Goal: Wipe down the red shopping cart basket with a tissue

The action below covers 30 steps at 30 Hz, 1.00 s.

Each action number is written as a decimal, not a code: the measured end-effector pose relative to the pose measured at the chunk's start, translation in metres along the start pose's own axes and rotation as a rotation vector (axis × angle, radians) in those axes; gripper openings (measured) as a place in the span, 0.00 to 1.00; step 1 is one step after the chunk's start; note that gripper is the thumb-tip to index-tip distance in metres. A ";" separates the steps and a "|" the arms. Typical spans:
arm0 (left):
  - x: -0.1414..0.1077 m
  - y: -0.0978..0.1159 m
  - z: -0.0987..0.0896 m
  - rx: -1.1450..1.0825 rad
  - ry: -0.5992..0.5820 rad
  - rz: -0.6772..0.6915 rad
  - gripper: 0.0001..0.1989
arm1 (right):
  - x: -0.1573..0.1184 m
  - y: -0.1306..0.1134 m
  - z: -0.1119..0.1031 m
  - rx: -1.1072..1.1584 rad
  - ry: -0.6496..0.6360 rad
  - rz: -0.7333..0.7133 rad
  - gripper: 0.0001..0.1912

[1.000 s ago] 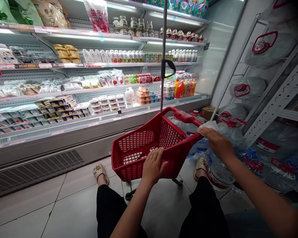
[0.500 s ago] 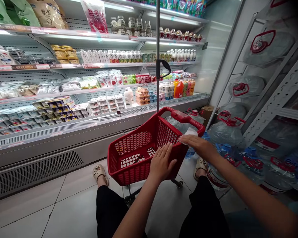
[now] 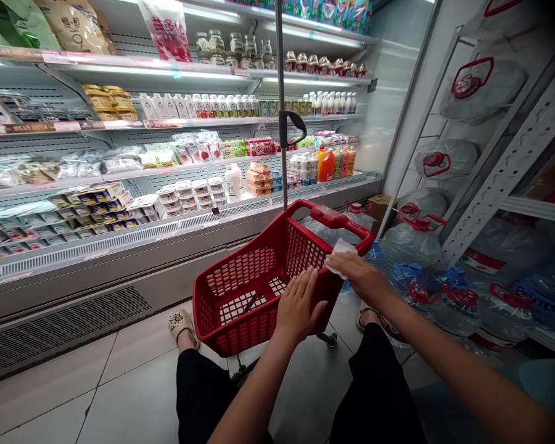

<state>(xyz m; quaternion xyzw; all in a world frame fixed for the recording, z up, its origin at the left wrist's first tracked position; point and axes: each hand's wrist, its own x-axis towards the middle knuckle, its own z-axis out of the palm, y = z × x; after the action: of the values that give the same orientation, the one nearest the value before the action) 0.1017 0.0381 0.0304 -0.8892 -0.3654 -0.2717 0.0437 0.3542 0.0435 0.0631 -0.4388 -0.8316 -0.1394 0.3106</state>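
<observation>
A small red plastic shopping cart (image 3: 240, 324) stands between my feet, its basket slatted and a tall pole rising behind it. My left hand (image 3: 298, 303) lies flat on the cart's near rim, fingers stretched and thumb apart. At the rim's handle end, my right hand (image 3: 361, 274) presses a white tissue (image 3: 341, 251) against the red plastic. Part of the tissue sticks out past the fingers; the rest is hidden under the hand. The red handle (image 3: 335, 217) rises just behind it.
An open refrigerated shelf (image 3: 166, 231) with dairy tubs and bottles runs along the left and back. Large water jugs (image 3: 411, 246) crowd the right side beside a white metal rack (image 3: 481, 203). A black loop (image 3: 293, 128) is fixed to the pole.
The view has shifted slightly, so the scene sits further left. My right hand has moved a little along the cart's rim with the tissue, which shows more. My left hand stays on the rim.
</observation>
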 end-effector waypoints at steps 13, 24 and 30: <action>0.050 -0.004 0.005 -0.298 -0.079 0.016 0.38 | 0.013 0.017 0.027 -0.027 0.036 0.266 0.32; -0.028 -0.062 -0.010 0.106 -0.069 -0.057 0.31 | 0.003 -0.021 0.056 0.199 -0.019 0.099 0.40; -0.064 -0.081 -0.025 0.179 -0.049 -0.178 0.32 | 0.007 -0.008 0.068 0.204 0.043 0.175 0.42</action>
<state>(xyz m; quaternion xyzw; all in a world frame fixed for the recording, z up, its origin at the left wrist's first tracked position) -0.0017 0.0503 0.0086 -0.8523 -0.4664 -0.2191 0.0895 0.3179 0.0779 0.0155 -0.4729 -0.7929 -0.0359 0.3825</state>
